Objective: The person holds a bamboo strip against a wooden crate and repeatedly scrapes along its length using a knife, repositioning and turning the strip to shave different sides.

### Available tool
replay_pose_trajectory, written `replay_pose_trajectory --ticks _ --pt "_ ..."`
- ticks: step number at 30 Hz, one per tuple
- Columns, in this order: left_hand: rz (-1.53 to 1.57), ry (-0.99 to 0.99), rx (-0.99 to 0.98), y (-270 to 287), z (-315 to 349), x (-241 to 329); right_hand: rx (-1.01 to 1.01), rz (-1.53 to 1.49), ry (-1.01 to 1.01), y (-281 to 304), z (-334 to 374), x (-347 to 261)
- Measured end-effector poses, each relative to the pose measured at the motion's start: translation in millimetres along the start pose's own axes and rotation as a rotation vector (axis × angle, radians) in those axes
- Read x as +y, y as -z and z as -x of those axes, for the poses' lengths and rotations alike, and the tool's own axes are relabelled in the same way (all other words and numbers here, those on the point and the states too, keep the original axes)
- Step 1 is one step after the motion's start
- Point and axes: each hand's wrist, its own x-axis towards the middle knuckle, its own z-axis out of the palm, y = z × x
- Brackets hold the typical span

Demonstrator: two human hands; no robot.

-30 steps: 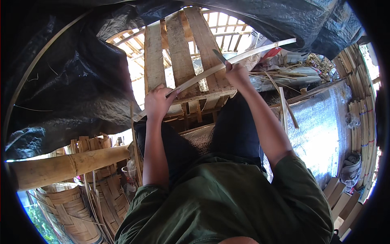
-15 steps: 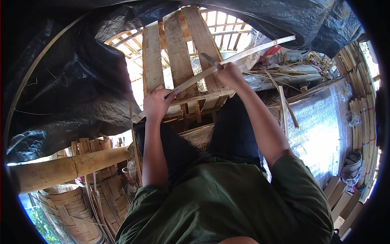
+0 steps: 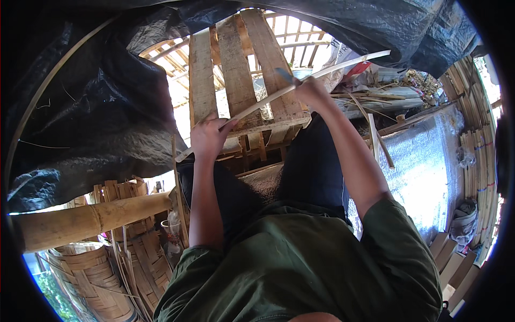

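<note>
A long pale bamboo strip (image 3: 257, 110) slants across in front of me, its lower end by my left knee and its upper end far to the right. My left hand (image 3: 209, 137) is closed round the strip near its lower end. Farther along, my right hand (image 3: 312, 93) is closed on a knife (image 3: 284, 75), whose grey blade points up and left, against or just above the strip. The knife's handle is hidden in my fingers. Beneath the strip stands a slatted wooden bench (image 3: 236, 70), its near edge just beyond my knees.
Black plastic sheeting (image 3: 107, 102) hangs at the left and overhead. A thick bamboo pole (image 3: 96, 220) crosses at left, above a woven bamboo basket (image 3: 94, 279). On the right lie thin bamboo strips (image 3: 374, 139), a shiny silvery sheet (image 3: 418, 166) and stacked wood pieces (image 3: 456, 273).
My right hand and the knife have slid a little to the right along the bamboo strip. The strip has turned slightly in my grip. My left hand stays in nearly the same place.
</note>
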Motion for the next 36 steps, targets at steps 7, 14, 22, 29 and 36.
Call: replay_pose_trajectory --ticks 7,14,22,29,36 --pt "0.019 -0.016 0.020 0 1 2 -0.133 -0.094 -0.038 -9 29 -42" --pt "0.016 -0.018 0.049 -3 1 3 -0.061 -0.066 0.014 -25 35 -43" --pt "-0.016 -0.029 0.021 -4 4 1 0.079 -0.012 0.076 -27 40 -37" --pt "-0.018 0.002 0.025 -4 7 -1 0.081 0.005 0.047 -39 56 -53" --pt "-0.053 0.013 0.025 -6 11 -2 0.021 0.035 0.093 -41 50 -49"
